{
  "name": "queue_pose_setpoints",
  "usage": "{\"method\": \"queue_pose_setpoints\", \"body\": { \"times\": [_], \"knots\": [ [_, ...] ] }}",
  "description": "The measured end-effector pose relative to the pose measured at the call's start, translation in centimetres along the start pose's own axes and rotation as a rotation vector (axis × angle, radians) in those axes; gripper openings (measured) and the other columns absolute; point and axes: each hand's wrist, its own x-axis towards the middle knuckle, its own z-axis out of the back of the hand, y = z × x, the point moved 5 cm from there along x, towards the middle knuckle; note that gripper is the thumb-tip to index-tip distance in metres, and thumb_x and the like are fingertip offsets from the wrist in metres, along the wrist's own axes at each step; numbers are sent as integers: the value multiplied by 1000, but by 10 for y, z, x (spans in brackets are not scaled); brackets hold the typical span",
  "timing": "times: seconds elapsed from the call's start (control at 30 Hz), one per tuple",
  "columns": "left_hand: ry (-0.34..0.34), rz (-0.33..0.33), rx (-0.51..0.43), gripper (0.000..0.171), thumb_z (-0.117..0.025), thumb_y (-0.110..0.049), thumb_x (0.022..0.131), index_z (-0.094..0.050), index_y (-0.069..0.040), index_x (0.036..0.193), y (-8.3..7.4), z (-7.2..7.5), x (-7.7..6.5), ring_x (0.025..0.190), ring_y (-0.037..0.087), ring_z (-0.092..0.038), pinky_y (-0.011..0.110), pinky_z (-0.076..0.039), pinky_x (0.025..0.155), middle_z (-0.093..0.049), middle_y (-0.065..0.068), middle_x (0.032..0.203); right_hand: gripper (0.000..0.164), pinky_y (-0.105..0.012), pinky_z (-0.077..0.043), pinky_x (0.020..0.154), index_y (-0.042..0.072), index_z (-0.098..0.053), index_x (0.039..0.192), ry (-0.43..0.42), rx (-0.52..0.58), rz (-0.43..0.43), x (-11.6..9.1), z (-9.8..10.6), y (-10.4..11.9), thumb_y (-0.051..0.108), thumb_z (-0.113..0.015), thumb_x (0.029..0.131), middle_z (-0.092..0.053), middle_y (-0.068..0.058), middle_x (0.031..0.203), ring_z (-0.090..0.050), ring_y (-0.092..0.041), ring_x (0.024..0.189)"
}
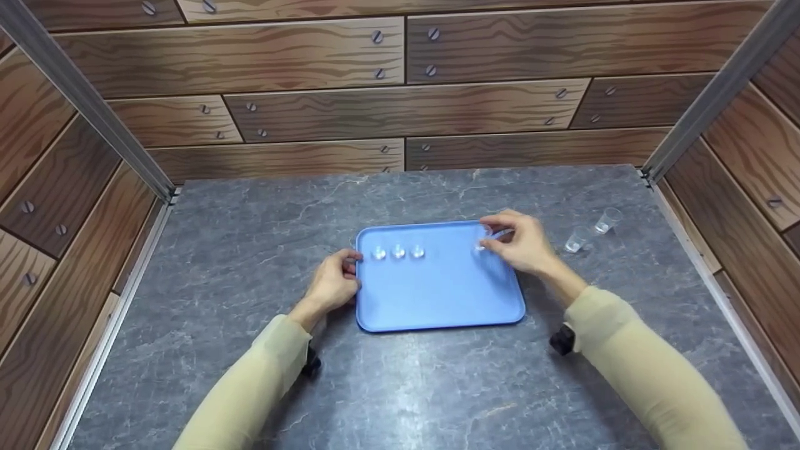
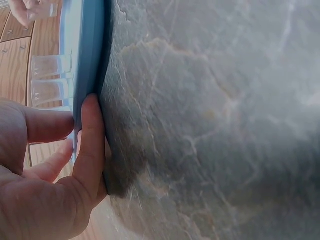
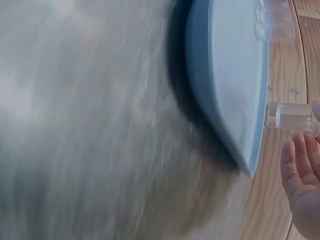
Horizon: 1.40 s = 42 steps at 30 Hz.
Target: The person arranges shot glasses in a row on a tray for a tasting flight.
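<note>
Across the tray [image 1: 437,290], a gap parts the held cup [image 3: 294,117] from the row [image 1: 399,251]

The table [image 1: 219,294] spreads under everything, with the tray lying on it, long side running left to right.

The left hand [image 1: 332,280] grips the tray's left rim, fingers on both sides of the edge. The right hand [image 1: 522,244] is at the far right corner, pinching the held cup between thumb and fingers. Of the two, the right is far nearer the loose cups.

The row is three clear cups near the tray's far left corner — side by side, the line running along the tray's long side. The held cup is to their right, roughly level with that line, bare tray between. Its long axis looks upright, base toward the tray; whether the base touches, I cannot tell.

Two more cups, a nearer one [image 1: 575,240] and a farther one [image 1: 607,220], are on the table right of the right hand, off the tray.
</note>
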Motion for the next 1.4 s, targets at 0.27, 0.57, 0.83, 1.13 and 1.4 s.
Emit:
{"method": "queue_pose_setpoints", "body": {
  "times": [0.27,0.57,0.83,1.13,1.4],
  "knots": [
    [11,13,-43,58,-64,4,81,-74,-14,135,2,-1,2,89,15,-72,31,-66,62,-70,5,104,39,-41,-70,95,-5,-80,129,63,-14,-4,9,-37,15,-2,-87,91,-76,-23,112,-76,-40,112],
    [6,5,-50,57,-62,5,81,-74,-13,133,-8,2,-8,87,15,-70,33,-66,59,-67,5,102,40,-39,-69,96,-2,-80,130,100,-30,-27,16,-63,23,2,-88,91,-78,-20,116,-78,-37,114],
    [-9,18,-21,55,-63,3,81,-75,-14,133,-2,0,-2,87,12,-70,27,-64,66,-68,1,101,39,-46,-69,98,-2,-80,131,114,-33,-24,17,-72,23,4,-88,93,-77,-22,116,-78,-39,114],
    [-10,-19,1,56,-64,3,80,-75,-13,133,-3,1,-2,86,13,-70,26,-61,72,-68,2,100,39,-48,-69,97,-1,-81,128,94,-18,-9,16,-73,23,6,-91,91,-77,-21,113,-79,-39,111],
    [-17,-33,43,57,-65,1,80,-75,-16,133,2,0,1,86,12,-69,26,-60,75,-69,2,101,43,-31,-65,89,3,-80,132,100,-40,-20,14,-70,25,11,-92,91,-79,-20,119,-81,-38,109]
  ]
}}
